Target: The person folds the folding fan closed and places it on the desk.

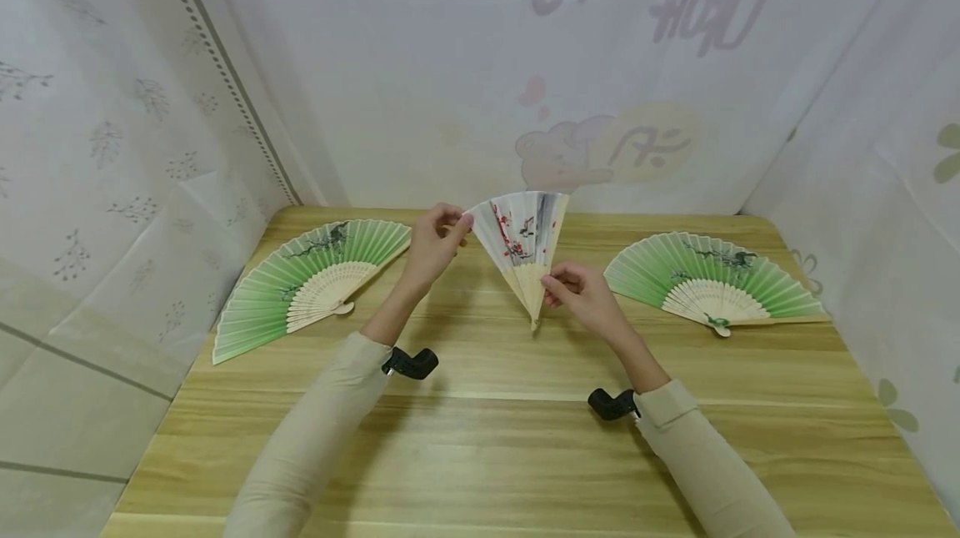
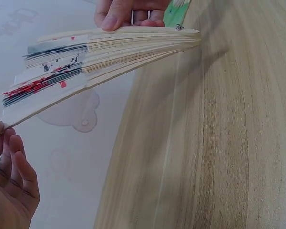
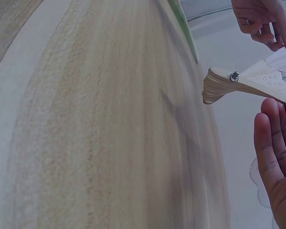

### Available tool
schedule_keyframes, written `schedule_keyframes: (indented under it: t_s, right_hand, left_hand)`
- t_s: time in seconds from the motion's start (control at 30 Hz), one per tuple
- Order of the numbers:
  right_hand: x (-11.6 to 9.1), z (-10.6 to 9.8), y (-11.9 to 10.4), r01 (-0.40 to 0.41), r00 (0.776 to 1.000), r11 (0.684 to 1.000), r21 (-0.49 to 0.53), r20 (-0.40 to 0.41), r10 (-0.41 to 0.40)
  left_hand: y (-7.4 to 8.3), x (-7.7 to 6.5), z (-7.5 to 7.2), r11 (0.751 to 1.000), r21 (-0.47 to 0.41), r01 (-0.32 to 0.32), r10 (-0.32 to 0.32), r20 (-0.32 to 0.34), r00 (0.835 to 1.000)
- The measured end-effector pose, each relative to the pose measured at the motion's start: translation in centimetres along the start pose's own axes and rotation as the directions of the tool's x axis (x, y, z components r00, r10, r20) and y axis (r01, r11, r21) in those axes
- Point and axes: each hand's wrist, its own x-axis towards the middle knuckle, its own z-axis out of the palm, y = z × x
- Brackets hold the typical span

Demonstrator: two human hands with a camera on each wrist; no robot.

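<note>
A partly spread white folding fan (image 1: 522, 238) with red blossoms and a dark bird is held up over the wooden table. My left hand (image 1: 437, 244) pinches its upper left corner between thumb and fingertips. Lower down, my right hand (image 1: 582, 296) pinches the right outer rib. In the left wrist view, the fan (image 2: 86, 67) shows its pleats still close together, with the left hand (image 2: 12, 181) at one end and the right hand (image 2: 128, 12) along the ribs. The right wrist view shows the fan's riveted base (image 3: 224, 83) pointing away from the right hand (image 3: 279, 152).
Fully spread green folding fans lie on the table (image 1: 480, 455): the left green fan (image 1: 307, 279) beside my left hand, the right green fan (image 1: 712, 279) beyond my right. Patterned white cloth (image 1: 420, 87) hangs behind and at both sides. Black wrist cameras (image 1: 411, 364) sit at my cuffs.
</note>
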Motion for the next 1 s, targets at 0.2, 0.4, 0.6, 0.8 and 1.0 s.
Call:
schedule_keyframes:
  t_s: [0.2, 0.4, 0.6, 0.8, 1.0]
  right_hand:
    - [-0.3, 0.5, -2.5, 0.002, 1.0, 1.0, -0.012, 0.025, -0.002]
    - [-0.3, 0.6, -2.9, -0.011, 0.999, 1.0, -0.016, 0.037, 0.011]
    - [-0.3, 0.8, -3.1, -0.022, 0.998, 1.0, -0.022, 0.051, 0.023]
    - [-0.3, 0.9, -1.7, -0.039, 0.998, 0.998, -0.047, 0.05, 0.041]
    - [-0.2, 0.9, 0.4, -0.025, 0.999, 0.999, -0.031, 0.037, 0.026]
  left_hand:
    - [-0.1, 0.1, 0.2, 1.0, -0.016, 0.001, 0.0, 0.023, 1.0]
    - [-0.1, 0.1, 0.3, 1.0, -0.024, -0.001, 0.002, 0.033, 0.999]
    - [-0.1, 0.0, 0.5, 1.0, -0.003, 0.002, -0.002, 0.018, 1.0]
    - [-0.1, -0.2, 0.6, 1.0, -0.003, -0.003, 0.003, 0.023, 1.0]
    - [-0.3, -0.4, 0.8, 1.0, 0.01, -0.007, 0.007, 0.053, 0.999]
